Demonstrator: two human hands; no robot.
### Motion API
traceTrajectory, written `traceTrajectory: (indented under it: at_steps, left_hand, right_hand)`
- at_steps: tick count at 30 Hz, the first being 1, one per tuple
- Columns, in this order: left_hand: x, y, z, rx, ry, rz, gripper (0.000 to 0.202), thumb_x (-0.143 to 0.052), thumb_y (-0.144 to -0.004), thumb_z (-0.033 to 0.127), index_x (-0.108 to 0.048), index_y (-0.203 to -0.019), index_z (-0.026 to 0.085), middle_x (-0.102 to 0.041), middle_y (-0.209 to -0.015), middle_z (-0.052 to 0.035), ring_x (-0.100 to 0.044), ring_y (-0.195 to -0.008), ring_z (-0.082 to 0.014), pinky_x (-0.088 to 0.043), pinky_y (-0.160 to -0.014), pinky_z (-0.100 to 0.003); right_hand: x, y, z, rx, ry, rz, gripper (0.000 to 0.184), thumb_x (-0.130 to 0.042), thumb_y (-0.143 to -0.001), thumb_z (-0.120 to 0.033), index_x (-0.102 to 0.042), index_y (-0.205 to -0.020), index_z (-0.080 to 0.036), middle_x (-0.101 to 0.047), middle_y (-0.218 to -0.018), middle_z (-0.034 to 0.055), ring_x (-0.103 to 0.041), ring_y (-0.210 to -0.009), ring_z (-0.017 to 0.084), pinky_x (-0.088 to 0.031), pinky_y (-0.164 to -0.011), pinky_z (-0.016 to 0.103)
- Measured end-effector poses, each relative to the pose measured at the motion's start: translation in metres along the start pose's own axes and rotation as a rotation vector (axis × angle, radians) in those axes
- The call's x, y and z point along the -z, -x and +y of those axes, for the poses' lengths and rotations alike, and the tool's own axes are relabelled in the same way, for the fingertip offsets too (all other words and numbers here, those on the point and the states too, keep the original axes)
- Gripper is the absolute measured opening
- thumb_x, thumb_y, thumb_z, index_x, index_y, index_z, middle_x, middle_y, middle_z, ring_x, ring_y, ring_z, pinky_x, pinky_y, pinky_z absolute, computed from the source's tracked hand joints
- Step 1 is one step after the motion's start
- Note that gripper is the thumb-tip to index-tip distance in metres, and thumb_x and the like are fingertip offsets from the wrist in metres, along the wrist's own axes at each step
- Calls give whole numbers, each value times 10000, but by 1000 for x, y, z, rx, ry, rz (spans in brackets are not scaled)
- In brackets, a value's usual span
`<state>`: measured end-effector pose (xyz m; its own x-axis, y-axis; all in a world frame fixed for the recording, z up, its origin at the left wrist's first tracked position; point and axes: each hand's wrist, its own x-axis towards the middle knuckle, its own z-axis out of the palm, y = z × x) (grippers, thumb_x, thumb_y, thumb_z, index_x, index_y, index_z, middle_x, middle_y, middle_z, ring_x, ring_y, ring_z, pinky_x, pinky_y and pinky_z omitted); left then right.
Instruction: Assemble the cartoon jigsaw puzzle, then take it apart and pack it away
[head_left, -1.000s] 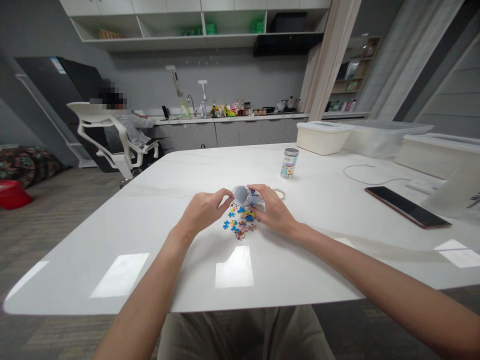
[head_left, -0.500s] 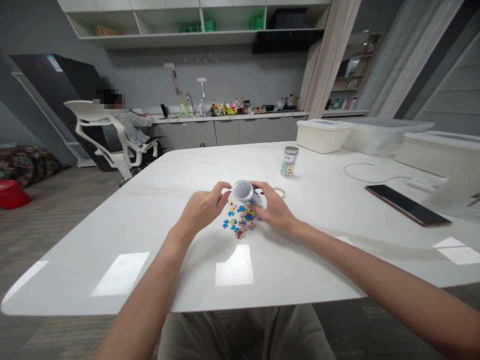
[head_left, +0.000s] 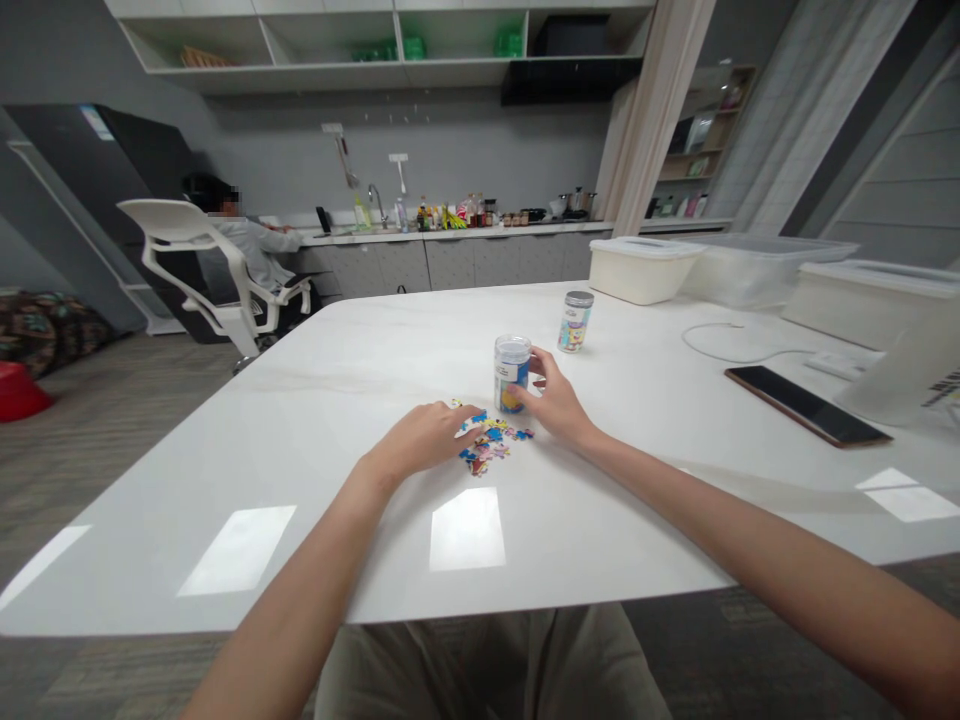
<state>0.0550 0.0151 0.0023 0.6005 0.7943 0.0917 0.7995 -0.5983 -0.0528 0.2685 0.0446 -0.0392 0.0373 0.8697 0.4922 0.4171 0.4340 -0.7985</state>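
Note:
My right hand (head_left: 556,403) grips a clear-rimmed printed jar (head_left: 512,372), which stands upright with its top uncovered. In front of the jar, a small heap of colourful jigsaw puzzle pieces (head_left: 491,440) lies on the white table (head_left: 315,440). Over the left side of the heap is my left hand (head_left: 429,437), its fingers apart and holding nothing; whether the fingertips touch the pieces I cannot tell. A second printed jar (head_left: 575,322), closed with a silver lid, stands farther back to the right. My right hand mostly hides the round lid lying behind it.
A dark phone (head_left: 806,405) lies at the right, near a white cable (head_left: 720,350). Pale storage boxes (head_left: 645,272) line the table's far right side. Beyond the table's far left edge, a person sits in a white chair (head_left: 240,295) by the kitchen counter (head_left: 465,237).
The jar was tilted with its opening towards me; now it is upright, slightly right of where it was. My left hand has moved from beside the jar's rim down to the puzzle pieces.

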Motion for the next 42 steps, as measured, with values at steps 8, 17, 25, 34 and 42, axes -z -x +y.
traceTrajectory:
  at_steps: [8,17,25,34,42]
  left_hand:
    - [-10,-5,5,-16,-41,-23,288,-381,-966,308,-649,-1043,238,-685,-719,-54,-649,-654,-206,-401,-572,-264]
    - [9,4,-17,92,49,591,275,-401,-953,312,-644,-957,184,-511,-481,46,-456,-419,-106,-325,-500,-220]
    - [8,5,-10,-27,66,804,298,-409,-962,341,-664,-917,193,-429,-437,75,-366,-378,-69,-286,-465,-185]
    - [8,5,-11,-30,68,658,319,-347,-990,369,-593,-1083,188,-481,-461,66,-416,-393,-89,-288,-472,-191]
    - [17,10,-27,69,-4,321,281,-395,-948,348,-624,-975,187,-554,-518,14,-544,-493,-165,-351,-515,-243]
  right_hand:
    - [0,-1,1,5,6,3,620,-667,-711,-315,-435,-1280,-229,-603,-1256,114,-581,-1138,284,-492,-867,454]
    - [1,1,-4,62,13,-32,607,-681,-709,-303,-442,-1260,-217,-608,-1237,124,-586,-1123,289,-499,-851,463]
    - [3,13,-21,411,120,-164,527,-622,-792,-191,-437,-1285,-224,-570,-1261,102,-545,-1158,249,-450,-971,441]
    - [5,17,-28,483,141,-246,542,-595,-795,-149,-428,-1301,-248,-567,-1259,91,-542,-1157,250,-465,-957,452]
    - [0,3,-6,71,-36,-53,580,-689,-703,-281,-453,-1230,-232,-612,-1222,105,-598,-1094,273,-515,-828,440]
